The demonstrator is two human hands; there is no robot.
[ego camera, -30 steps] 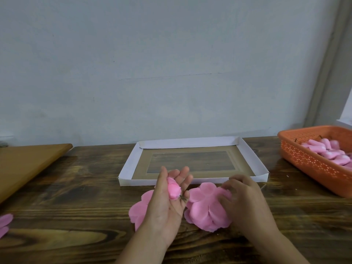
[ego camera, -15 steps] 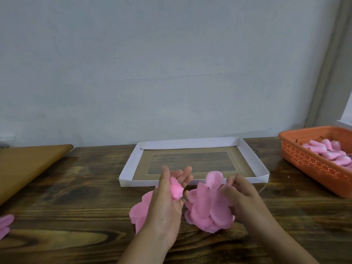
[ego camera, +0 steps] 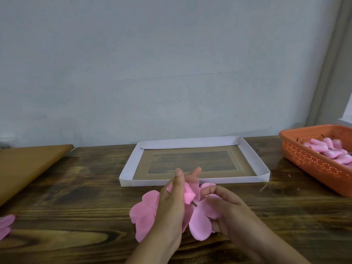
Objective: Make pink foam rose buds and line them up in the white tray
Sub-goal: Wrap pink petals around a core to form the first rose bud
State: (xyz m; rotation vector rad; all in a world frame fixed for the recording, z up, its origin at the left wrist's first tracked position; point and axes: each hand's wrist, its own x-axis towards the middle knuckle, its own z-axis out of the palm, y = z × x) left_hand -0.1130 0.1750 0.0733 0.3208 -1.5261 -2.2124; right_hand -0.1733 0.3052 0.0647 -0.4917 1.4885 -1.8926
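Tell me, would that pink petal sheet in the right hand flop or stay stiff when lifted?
Probably floppy: the petal sheet bends and droops where the right hand pinches it. It looks thin, so likely very light. Its lobes are cut deep, so it may tear if tugged hard.

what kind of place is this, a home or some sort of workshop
Probably a small craft worktable, at home or in a workshop; the pictures cannot settle which. A wooden table against a bare wall holds loose pink foam petals, a white tray, and an orange basket of pink pieces.
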